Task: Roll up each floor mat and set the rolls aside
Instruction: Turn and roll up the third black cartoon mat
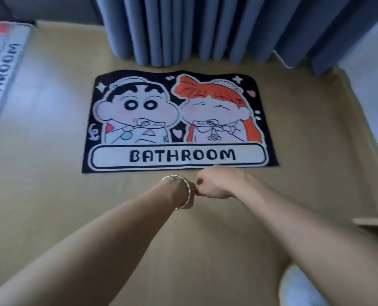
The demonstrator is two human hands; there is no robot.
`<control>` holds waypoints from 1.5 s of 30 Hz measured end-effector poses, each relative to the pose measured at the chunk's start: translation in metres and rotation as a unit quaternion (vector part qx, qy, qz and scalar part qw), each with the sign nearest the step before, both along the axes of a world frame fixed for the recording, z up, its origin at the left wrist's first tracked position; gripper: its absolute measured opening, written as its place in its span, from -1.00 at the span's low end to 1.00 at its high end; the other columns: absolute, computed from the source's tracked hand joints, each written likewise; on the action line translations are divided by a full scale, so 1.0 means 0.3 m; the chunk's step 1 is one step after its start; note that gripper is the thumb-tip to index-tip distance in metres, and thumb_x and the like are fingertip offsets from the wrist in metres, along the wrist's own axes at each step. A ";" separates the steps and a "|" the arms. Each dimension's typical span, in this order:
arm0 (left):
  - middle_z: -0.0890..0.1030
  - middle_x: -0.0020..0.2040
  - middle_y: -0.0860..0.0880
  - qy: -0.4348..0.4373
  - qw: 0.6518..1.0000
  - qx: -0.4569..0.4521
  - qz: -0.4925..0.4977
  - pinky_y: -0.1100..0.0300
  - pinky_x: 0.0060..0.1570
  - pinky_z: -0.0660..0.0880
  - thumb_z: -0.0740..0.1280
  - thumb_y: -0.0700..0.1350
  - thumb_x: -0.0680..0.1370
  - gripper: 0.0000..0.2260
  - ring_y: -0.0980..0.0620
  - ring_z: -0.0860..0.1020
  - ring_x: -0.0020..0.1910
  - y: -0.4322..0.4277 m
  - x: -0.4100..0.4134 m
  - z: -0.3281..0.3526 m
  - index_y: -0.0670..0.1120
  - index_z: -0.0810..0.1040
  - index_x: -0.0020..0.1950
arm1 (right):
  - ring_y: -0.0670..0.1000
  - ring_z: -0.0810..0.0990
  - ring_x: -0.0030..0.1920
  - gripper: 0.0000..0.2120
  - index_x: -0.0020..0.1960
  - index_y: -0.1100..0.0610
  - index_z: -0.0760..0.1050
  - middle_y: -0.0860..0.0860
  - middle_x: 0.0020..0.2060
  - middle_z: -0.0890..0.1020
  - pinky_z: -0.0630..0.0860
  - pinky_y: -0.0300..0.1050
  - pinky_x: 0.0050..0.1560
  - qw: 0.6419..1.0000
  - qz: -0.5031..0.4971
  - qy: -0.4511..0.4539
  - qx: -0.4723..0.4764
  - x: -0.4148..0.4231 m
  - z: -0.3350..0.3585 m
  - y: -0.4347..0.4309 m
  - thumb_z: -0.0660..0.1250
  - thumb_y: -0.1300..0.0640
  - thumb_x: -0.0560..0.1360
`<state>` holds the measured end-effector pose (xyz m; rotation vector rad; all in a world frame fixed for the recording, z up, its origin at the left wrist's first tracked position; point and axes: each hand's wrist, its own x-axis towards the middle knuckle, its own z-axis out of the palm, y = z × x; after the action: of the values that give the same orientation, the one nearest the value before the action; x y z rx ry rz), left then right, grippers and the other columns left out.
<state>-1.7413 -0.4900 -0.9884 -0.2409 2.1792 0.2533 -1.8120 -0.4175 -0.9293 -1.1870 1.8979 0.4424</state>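
Note:
A black-edged floor mat [179, 120] with two cartoon children and the word BATHROOM lies flat on the tan floor, in front of me. A second mat [0, 80] with the same word lies unrolled at the left edge, partly cut off. Both my arms reach forward and meet just short of the first mat's near edge. My left wrist [177, 191] wears thin bangles [184, 193]; my left hand past it is hidden. My right hand [219, 184] is closed, with its fingertips pinched on the bangles. Neither hand touches the mat.
Blue curtains [205, 29] hang down to the floor just behind the mat's far edge. A pale wall and a low ledge [373, 220] stand on the right. A blurred white shape [300, 288] sits at the bottom right.

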 end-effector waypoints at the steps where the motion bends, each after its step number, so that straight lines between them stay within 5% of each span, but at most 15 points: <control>1: 0.58 0.17 -0.10 0.008 1.000 -0.001 0.027 0.10 0.02 0.48 0.22 -0.12 0.54 -0.68 -0.09 0.56 0.13 -0.023 0.001 -0.015 -0.07 0.50 0.28 | 0.10 0.56 0.08 -0.65 0.27 0.13 0.50 0.09 0.18 0.59 0.48 -0.12 -0.04 1.000 0.001 -0.002 -0.015 -0.018 -0.016 -0.039 0.22 0.01 0.56; 3: 0.55 0.21 -0.09 0.028 0.995 -0.009 0.094 0.06 0.09 0.50 0.23 -0.12 0.54 -0.67 -0.10 0.54 0.16 -0.065 0.011 -0.046 -0.06 0.49 0.30 | 0.10 0.54 0.17 -0.60 0.35 0.12 0.44 0.09 0.23 0.56 0.50 -0.04 0.13 1.000 0.023 0.002 -0.018 -0.047 -0.059 -0.106 0.26 0.02 0.54; 7: 0.46 0.27 -0.05 0.042 0.973 -0.050 0.221 0.01 0.07 0.52 0.27 -0.13 0.49 -0.61 -0.11 0.52 0.20 -0.138 0.132 -0.140 -0.02 0.42 0.32 | 0.14 0.51 0.22 -0.56 0.32 0.12 0.44 0.11 0.26 0.51 0.50 0.01 0.16 0.995 0.047 0.065 -0.060 -0.110 -0.212 -0.247 0.35 0.00 0.49; 12: -0.30 0.53 -0.03 -0.033 0.920 -0.076 0.383 -0.22 0.24 0.38 0.33 -0.32 0.47 -0.07 -0.21 -0.11 0.51 -0.192 0.389 -0.225 0.28 -0.25 0.49 | 0.20 0.26 0.39 -0.22 0.46 0.07 0.17 0.16 0.40 0.26 0.36 0.14 0.27 0.984 0.098 0.108 -0.098 -0.056 -0.379 -0.377 0.44 -0.17 0.39; 15: -0.42 0.49 0.02 -0.017 0.905 -0.072 0.419 -0.15 0.19 0.45 0.37 -0.37 0.44 0.05 -0.21 -0.25 0.50 -0.197 0.421 -0.268 0.33 -0.36 0.43 | 0.25 0.21 0.38 -0.05 0.52 0.06 0.02 0.20 0.40 0.18 0.43 0.17 0.19 0.983 0.123 0.109 -0.078 0.000 -0.440 -0.424 0.46 -0.21 0.35; 17: -0.40 0.50 0.02 -0.016 0.905 -0.083 0.418 -0.07 0.11 0.49 0.40 -0.27 0.46 0.03 -0.22 -0.23 0.51 -0.192 0.422 -0.282 0.34 -0.36 0.42 | 0.26 0.30 0.29 -0.10 0.50 0.10 0.07 0.23 0.33 0.24 0.49 0.12 0.04 0.979 0.142 0.125 -0.080 0.002 -0.444 -0.445 0.45 -0.19 0.37; 24: -0.41 0.50 0.01 -0.059 0.916 -0.088 0.388 -0.02 0.04 0.52 0.40 -0.19 0.48 0.02 -0.23 -0.20 0.51 -0.202 0.422 -0.290 0.32 -0.42 0.41 | 0.11 0.48 -0.02 -0.88 0.04 0.24 0.47 0.09 -0.09 0.41 0.42 -0.03 -0.24 0.934 0.271 0.128 -0.193 0.035 -0.414 -0.374 0.19 0.23 0.56; 28: -0.23 0.55 -0.04 -0.088 0.907 -0.051 0.408 -0.10 0.23 0.39 0.32 -0.02 0.52 -0.22 -0.26 -0.02 0.51 -0.233 0.387 -0.242 0.30 -0.19 0.49 | 0.08 0.52 -0.26 -0.83 -0.20 0.17 0.44 0.03 -0.29 0.52 0.41 -0.15 -0.30 0.935 0.247 0.154 -0.204 0.019 -0.365 -0.345 0.16 0.33 0.53; 30: 0.26 0.46 -0.10 -0.023 0.907 -0.080 0.414 0.07 0.03 0.46 0.29 0.08 0.51 -0.50 -0.19 0.43 0.31 -0.248 0.366 -0.183 0.14 0.27 0.43 | 0.10 0.59 -0.18 -0.86 -0.08 0.15 0.49 0.04 -0.16 0.61 0.46 -0.13 -0.25 0.946 0.229 0.132 -0.188 0.013 -0.336 -0.325 0.18 0.31 0.53; 32: 0.54 0.15 -0.07 0.102 0.901 -0.182 0.381 0.15 -0.16 0.41 0.30 0.15 0.51 -0.66 -0.10 0.57 0.04 -0.251 0.355 -0.139 -0.02 0.45 0.17 | 0.09 0.57 -0.18 -0.88 -0.03 0.15 0.47 0.05 -0.13 0.62 0.47 -0.10 -0.23 0.950 0.221 0.123 -0.182 0.016 -0.322 -0.285 0.19 0.30 0.54; 34: 0.49 0.09 -0.08 0.166 0.900 -0.253 0.315 0.11 -0.12 0.40 0.31 0.20 0.49 -0.57 -0.07 0.51 0.05 -0.237 0.351 -0.118 -0.07 0.36 0.17 | 0.08 0.50 -0.24 -0.87 -0.04 0.13 0.43 0.04 -0.23 0.56 0.44 -0.09 -0.22 0.951 0.223 0.121 -0.177 0.025 -0.311 -0.230 0.16 0.31 0.54; 37: 0.43 0.16 -0.08 0.151 0.903 -0.273 0.297 0.09 -0.02 0.40 0.31 0.23 0.46 -0.46 -0.06 0.44 0.14 -0.210 0.375 -0.128 -0.06 0.26 0.27 | 0.11 0.54 -0.23 -0.86 -0.08 0.12 0.36 0.07 -0.26 0.52 0.53 -0.02 -0.12 0.954 0.219 0.085 -0.186 0.045 -0.294 -0.144 0.12 0.33 0.49; 40: 0.45 0.20 -0.07 0.107 0.919 -0.284 0.253 0.06 0.08 0.36 0.12 -0.02 0.61 -0.73 -0.08 0.43 0.18 -0.184 0.418 -0.142 -0.05 0.34 0.28 | 0.11 0.58 -0.22 -0.86 -0.09 0.12 0.31 0.09 -0.24 0.57 0.56 -0.01 -0.10 0.963 0.186 0.054 -0.187 0.062 -0.272 -0.067 0.09 0.33 0.48; 45: 0.60 0.11 -0.06 0.056 0.954 -0.233 0.181 0.10 0.03 0.38 0.02 -0.16 0.62 -0.69 -0.03 0.55 0.08 -0.054 0.399 -0.160 -0.08 0.52 0.18 | 0.09 0.46 -0.28 -0.79 0.14 0.15 0.34 0.04 -0.34 0.44 0.38 -0.08 -0.26 0.983 0.070 0.107 -0.134 0.063 -0.305 -0.005 -0.02 0.14 0.62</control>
<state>-1.6216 -0.5062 -1.0364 -0.9165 2.2717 -0.0523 -1.7929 -0.4190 -1.0207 -1.5080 2.1156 0.4137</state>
